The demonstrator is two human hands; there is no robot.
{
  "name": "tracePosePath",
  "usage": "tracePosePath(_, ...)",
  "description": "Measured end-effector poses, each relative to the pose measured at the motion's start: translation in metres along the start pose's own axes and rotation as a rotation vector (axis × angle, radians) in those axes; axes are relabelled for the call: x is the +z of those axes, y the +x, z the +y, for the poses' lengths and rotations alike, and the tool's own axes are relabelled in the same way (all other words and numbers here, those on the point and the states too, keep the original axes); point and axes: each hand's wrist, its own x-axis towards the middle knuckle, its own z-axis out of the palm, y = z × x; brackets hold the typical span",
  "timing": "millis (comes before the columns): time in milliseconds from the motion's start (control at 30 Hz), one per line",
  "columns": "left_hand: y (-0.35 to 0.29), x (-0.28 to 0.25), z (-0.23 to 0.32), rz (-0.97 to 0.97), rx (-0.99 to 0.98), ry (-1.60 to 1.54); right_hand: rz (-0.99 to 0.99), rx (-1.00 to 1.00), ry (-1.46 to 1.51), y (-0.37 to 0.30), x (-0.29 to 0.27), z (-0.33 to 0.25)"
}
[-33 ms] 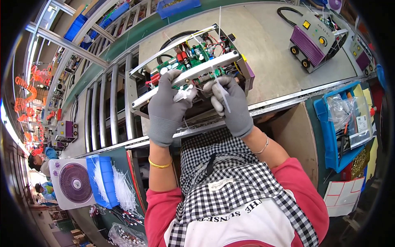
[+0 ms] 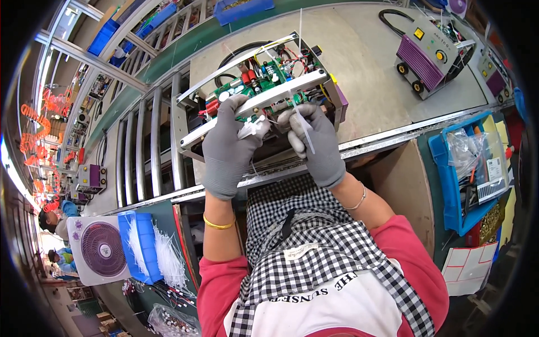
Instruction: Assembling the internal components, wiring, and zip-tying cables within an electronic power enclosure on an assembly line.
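Observation:
An open-topped electrical unit [image 2: 252,104] with a metal frame and a green circuit board [image 2: 272,78] lies on the bench before me. My left hand [image 2: 230,140], in a grey glove, is closed at the frame's near bar, with white plug connectors [image 2: 250,128] between thumb and fingers. Close beside it, my gloved right hand [image 2: 317,140] has its fingers curled together at the unit's near side. A white cable tie [image 2: 303,129] runs across these fingers; whether they grip it or a thin wire behind it is hidden. Another cable tie [image 2: 300,28] sticks up from the unit's far side.
Metal rollers [image 2: 155,140] lie left of the unit. A finished-looking purple and grey machine [image 2: 429,59] stands on the bench at right. A blue tray [image 2: 463,219] with tools and bags is at my right. At lower left are a fan [image 2: 104,253] and a blue bin [image 2: 147,247] beside cable ties.

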Motion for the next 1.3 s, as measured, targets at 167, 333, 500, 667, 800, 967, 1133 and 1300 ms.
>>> tracePosePath(167,-0.003,0.011,0.001,0.088,-0.057,0.090,0.021,-0.047,0.020,0.002,0.001,0.003)
tracePosePath(333,-0.004,0.017,-0.001,0.150,-0.083,0.199,0.076,-0.015,0.043,0.001,0.006,0.002)
tracePosePath(500,-0.004,0.018,-0.010,0.195,0.066,0.236,-0.020,0.076,0.103,-0.010,0.024,-0.005)
tracePosePath(667,-0.004,0.019,-0.011,0.202,0.093,0.229,0.005,0.177,0.261,-0.018,0.035,-0.001)
tracePosePath(800,-0.003,0.013,-0.014,0.224,0.258,0.201,-0.043,0.160,0.047,-0.017,0.029,-0.009)
tracePosePath(967,-0.036,0.011,-0.011,0.070,0.127,-0.084,-0.008,0.013,-0.346,-0.027,-0.010,-0.017)
tracePosePath(1133,-0.078,0.026,-0.009,-0.086,0.013,-0.043,-0.265,-0.218,-0.759,-0.048,-0.027,-0.016)
tracePosePath(1300,-0.089,0.048,-0.020,-0.190,-0.038,0.163,-0.343,-0.405,-1.173,-0.042,-0.022,-0.012)
